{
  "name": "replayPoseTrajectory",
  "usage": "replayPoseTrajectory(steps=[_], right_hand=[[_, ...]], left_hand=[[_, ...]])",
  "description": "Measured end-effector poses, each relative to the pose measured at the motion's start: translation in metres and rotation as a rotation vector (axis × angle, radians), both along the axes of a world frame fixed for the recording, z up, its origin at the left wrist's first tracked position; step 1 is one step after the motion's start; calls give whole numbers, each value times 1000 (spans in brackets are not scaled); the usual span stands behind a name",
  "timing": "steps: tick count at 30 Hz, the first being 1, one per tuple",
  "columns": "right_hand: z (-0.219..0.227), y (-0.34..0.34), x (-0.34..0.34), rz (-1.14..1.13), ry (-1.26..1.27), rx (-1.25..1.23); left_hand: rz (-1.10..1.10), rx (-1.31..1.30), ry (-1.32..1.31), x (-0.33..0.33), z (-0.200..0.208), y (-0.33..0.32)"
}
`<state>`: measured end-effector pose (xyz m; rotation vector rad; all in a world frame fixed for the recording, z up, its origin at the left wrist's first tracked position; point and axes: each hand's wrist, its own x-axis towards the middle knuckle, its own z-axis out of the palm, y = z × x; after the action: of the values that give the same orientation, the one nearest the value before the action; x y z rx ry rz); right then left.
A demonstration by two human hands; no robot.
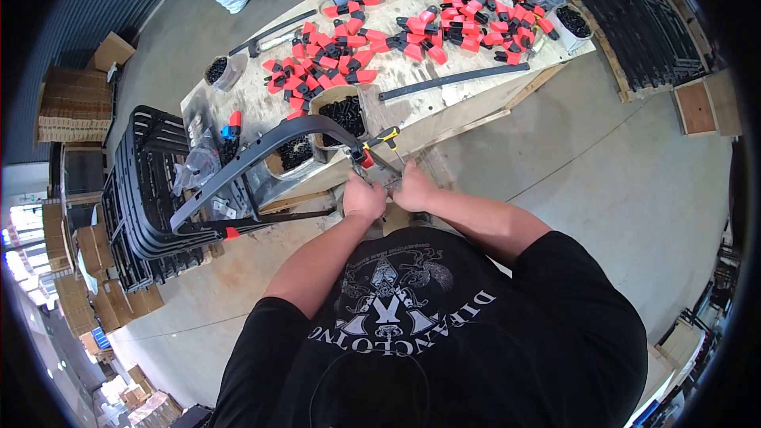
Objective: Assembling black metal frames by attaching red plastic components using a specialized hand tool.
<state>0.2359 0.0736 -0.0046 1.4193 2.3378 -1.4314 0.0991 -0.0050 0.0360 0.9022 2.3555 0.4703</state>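
A curved black metal frame [277,136] lies across the near left of the workbench, and its bent end comes down beside my hands. On that end sits a red and black plastic clip [364,159]. My left hand [365,196] is closed just below the clip; its fingertips and whatever they hold are hidden. A hand tool with a yellow and black handle [385,137] stands at the frame's end, its thin shaft pointing down toward my hands. Beside that shaft my right hand [414,188] has its fingers pressed together, close to the left one; what they grip cannot be made out.
Many red and black plastic parts [325,55] are heaped on the wooden workbench [444,119]. A box of small black parts [342,113] stands near the frame. Stacked black frames [147,182] are at left, a flat bar [452,82] along the front edge, dark bars [634,20] on a pallet at right.
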Motion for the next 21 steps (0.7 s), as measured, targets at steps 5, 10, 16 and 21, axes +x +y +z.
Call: replayPoseTrajectory(steps=[5, 10, 16, 21], right_hand=[[48, 0, 2, 60, -136, -122], [84, -3, 1, 85, -98, -185], [62, -2, 11, -271, 123, -161], [31, 0, 52, -522, 292, -274]], left_hand=[[3, 40, 75, 0, -28, -1], [37, 48, 137, -4, -46, -2], [37, 210, -52, -5, -29, -9], [62, 362, -204, -29, -36, -36]])
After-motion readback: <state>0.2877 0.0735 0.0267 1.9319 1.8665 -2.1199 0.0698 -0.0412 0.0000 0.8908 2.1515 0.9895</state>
